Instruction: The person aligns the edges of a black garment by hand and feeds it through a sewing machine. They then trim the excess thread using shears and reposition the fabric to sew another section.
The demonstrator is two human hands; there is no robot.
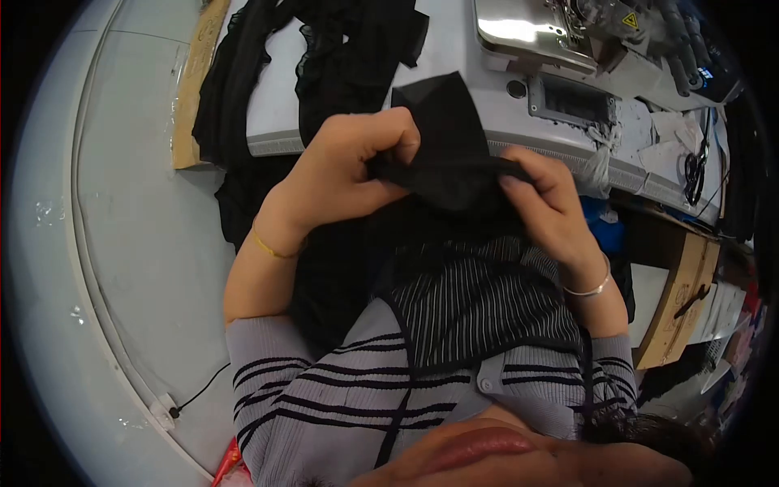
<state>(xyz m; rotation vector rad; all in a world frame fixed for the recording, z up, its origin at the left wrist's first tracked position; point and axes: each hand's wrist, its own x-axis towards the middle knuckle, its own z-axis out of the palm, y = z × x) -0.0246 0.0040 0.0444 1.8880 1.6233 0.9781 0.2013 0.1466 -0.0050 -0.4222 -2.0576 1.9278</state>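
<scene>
A piece of black fabric (442,114) is stretched between both hands in front of the chest, its upper corner standing up over the table edge. My left hand (349,162) is closed on the cloth's left side, fingers curled and thumb below. The right side is pinched between the thumb and fingers of my right hand (544,195). A folded edge runs across from one hand to the other. Beneath the hands, dark cloth and a black striped apron (479,300) cover the lap.
A sewing machine (535,36) stands on the white table (276,122) at the back right. Black ruffled garment pieces (349,61) lie at the back left, some hanging over the edge. Scissors (695,166) rest on the right, above a cardboard box (682,300).
</scene>
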